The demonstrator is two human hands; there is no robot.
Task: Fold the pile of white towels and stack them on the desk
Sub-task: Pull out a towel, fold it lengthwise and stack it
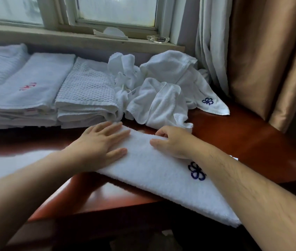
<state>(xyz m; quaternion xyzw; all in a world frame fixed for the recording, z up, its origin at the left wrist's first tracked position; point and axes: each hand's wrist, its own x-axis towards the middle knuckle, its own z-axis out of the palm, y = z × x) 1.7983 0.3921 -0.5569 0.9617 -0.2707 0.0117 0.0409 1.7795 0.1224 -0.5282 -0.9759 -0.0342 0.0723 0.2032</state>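
The folded terry towel [154, 171] lies across the near edge of the surface [252, 142], the left hand [98, 144] flat on it, the right hand [172, 144] curled round its far edge; soft, light and limp, it looks best taken by its corners

The left hand [100, 144] is pressing flat on the folded towel [161, 171] lying on the counter [243, 142], while the right hand [172, 142] is gripping its far edge, near the crumpled pile [161, 98]
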